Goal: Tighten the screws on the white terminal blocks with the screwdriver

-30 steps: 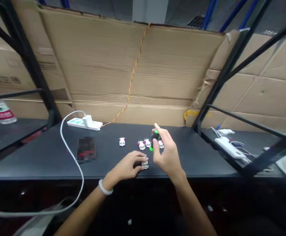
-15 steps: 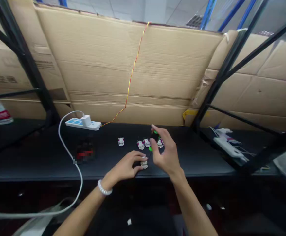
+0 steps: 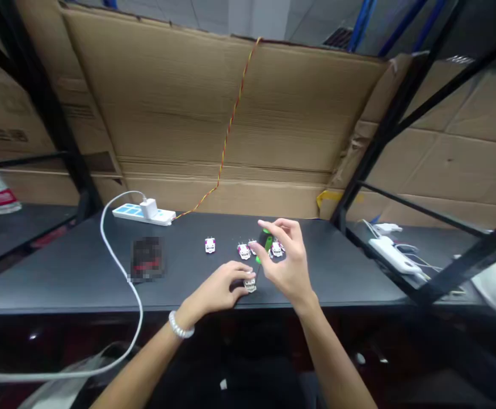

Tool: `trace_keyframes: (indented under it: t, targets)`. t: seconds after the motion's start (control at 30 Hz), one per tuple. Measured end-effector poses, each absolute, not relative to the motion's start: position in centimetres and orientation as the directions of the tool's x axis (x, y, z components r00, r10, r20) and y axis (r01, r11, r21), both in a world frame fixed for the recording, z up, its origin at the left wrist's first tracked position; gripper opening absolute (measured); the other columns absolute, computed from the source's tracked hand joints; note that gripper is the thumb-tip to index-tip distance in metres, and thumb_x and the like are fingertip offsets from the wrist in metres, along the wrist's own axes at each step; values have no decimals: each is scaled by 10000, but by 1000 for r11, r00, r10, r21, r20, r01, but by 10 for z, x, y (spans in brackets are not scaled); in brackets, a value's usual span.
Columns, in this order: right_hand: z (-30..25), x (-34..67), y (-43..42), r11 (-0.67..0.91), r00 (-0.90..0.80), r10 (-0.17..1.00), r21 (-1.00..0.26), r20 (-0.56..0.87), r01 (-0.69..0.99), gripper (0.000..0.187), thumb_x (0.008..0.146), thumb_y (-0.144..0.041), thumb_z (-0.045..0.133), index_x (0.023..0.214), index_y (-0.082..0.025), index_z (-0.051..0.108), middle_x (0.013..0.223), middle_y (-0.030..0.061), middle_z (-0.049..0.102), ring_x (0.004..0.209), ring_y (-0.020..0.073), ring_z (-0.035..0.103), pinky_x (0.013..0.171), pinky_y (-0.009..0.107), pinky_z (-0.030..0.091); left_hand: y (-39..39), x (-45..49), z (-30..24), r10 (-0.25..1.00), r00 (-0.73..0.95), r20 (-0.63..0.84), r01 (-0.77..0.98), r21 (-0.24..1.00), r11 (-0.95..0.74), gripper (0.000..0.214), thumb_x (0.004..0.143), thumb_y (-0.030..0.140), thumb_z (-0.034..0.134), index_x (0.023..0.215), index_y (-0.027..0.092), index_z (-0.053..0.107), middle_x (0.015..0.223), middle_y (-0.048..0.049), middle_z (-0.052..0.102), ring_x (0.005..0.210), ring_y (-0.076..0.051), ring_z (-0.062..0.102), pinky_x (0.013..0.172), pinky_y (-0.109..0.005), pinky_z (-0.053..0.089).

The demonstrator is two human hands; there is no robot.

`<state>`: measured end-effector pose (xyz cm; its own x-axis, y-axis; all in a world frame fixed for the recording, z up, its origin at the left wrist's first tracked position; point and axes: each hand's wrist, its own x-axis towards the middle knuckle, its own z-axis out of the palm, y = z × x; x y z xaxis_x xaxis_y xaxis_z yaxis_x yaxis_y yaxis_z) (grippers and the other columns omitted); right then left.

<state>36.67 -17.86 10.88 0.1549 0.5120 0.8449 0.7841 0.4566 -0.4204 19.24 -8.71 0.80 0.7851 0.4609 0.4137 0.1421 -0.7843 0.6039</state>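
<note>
My left hand [image 3: 220, 286] rests near the table's front edge, thumb and fingers pinching a small white plastic part [image 3: 250, 285] against the black tabletop. My right hand [image 3: 288, 258] is closed around a screwdriver [image 3: 268, 243] with a black and green handle, fingertips and thumb about the grip. Its thin shaft slants down to the white part; whether the tip sits in a screw is too small to tell. Behind the hands lie similar white parts with magenta sides: one [image 3: 243, 251] left of the screwdriver, another [image 3: 277, 249] partly behind my right hand, and one [image 3: 210, 245] apart at left.
A white power strip [image 3: 163, 217] with a plugged-in adapter stands at the back left; its white cable [image 3: 118, 258] loops over the front edge. A blurred dark object [image 3: 147, 258] lies left. Cardboard [image 3: 167, 113] walls the back, and black posts [image 3: 371, 153] frame the sides.
My right hand's fingers have shifted on the screwdriver handle, showing more of its green grip. My left hand and the white part stay in place. The picture has become darker toward the top.
</note>
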Motion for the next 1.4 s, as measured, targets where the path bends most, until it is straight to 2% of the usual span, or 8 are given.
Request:
trace_keyframes:
  t: [0.2,0.4,0.6,0.77,0.93,1.13,1.3,1.4]
  targets:
    - [107,369,-180,490,125,576,-463,808,739,512,1009,-155,511,1500,-285,580,1312,102,719,1239,279,685,1082,510,525,-86,193,7,459,788,409,149,598,-788,342,917,174,791,1255,232,792,1349,-110,738,1272,-283,681,1172,-462,526]
    - [110,368,-180,442,179,525,-446,832,778,349,938,-286,738,1285,-256,724,1170,99,658,1054,263,696,954,444,592,-87,193,8,454,789,413,145,593,-792,338,917,162,787,1249,225,792,1355,-112,736,1281,-284,676,1171,-462,525]
    - [110,369,-182,492,120,587,-470,801,733,459,1016,-183,517,1461,-260,603,1268,105,686,1182,257,679,1036,457,563,-87,193,10,455,790,411,145,596,-790,324,923,178,782,1244,226,793,1347,-113,742,1268,-283,683,1161,-452,533]
    - [109,368,-182,428,170,554,-453,815,782,402,955,-278,707,1356,-270,693,1171,90,616,1017,235,687,907,402,609,-88,193,10,451,790,414,145,589,-795,334,917,165,781,1242,240,793,1346,-104,743,1272,-284,679,1162,-460,531]
    - [110,369,-182,498,101,576,-446,811,743,453,1018,-165,517,1448,-273,612,1276,105,681,1199,255,676,1057,460,561,-89,193,12,466,788,402,156,601,-784,323,925,176,775,1243,226,793,1353,-113,741,1277,-281,681,1175,-458,523]
    - [107,368,-183,444,172,511,-430,842,787,353,953,-272,722,1306,-252,717,1162,98,601,1028,245,665,929,439,609,-88,192,9,450,787,422,134,596,-792,345,921,162,773,1260,224,784,1357,-119,737,1278,-284,680,1170,-477,529]
    - [103,370,-186,518,136,535,-450,834,728,424,1013,-180,565,1415,-284,652,1272,106,671,1168,263,678,1017,470,581,-87,192,8,433,791,432,121,584,-803,334,921,171,777,1250,232,785,1351,-116,742,1272,-283,685,1155,-467,542]
    - [104,369,-187,545,124,539,-457,833,703,433,1007,-186,582,1425,-283,641,1308,106,682,1214,270,670,1055,479,561,-87,192,8,434,782,447,116,580,-806,307,936,193,770,1241,229,786,1350,-119,743,1271,-279,689,1157,-461,543]
